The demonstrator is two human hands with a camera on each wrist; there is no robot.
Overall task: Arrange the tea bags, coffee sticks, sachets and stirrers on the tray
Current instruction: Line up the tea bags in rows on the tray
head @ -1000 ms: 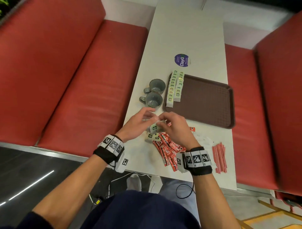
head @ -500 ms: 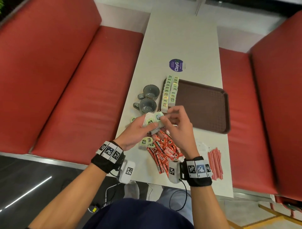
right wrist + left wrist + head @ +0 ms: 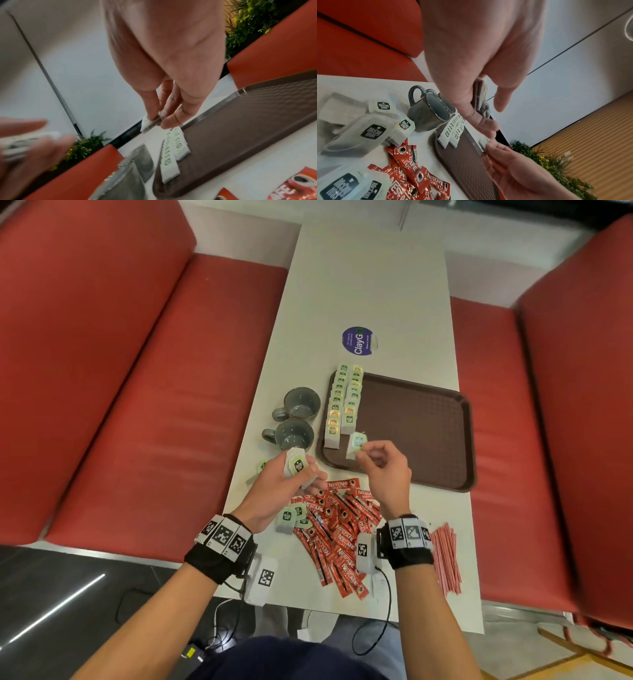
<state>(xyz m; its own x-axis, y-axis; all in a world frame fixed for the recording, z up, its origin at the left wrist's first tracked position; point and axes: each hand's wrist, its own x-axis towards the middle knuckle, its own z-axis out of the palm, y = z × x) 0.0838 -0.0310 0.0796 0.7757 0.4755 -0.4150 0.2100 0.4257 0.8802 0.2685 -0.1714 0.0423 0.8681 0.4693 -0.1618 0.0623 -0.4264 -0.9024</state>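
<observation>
A single tea bag (image 3: 356,444) is pinched between the thumb and fingertips of the right hand (image 3: 383,470) and is held just above the near-left part of the brown tray (image 3: 428,440), beside the two rows of tea bags (image 3: 344,402) laid along the tray's left edge. A small stack of tea bags (image 3: 296,469) is gripped by the curled fingers of the left hand (image 3: 284,491), above the white table (image 3: 370,285) beside the two grey mugs (image 3: 294,422). Coffee sticks (image 3: 339,532) are heaped below the hands, and red stirrers (image 3: 445,559) lie to their right.
</observation>
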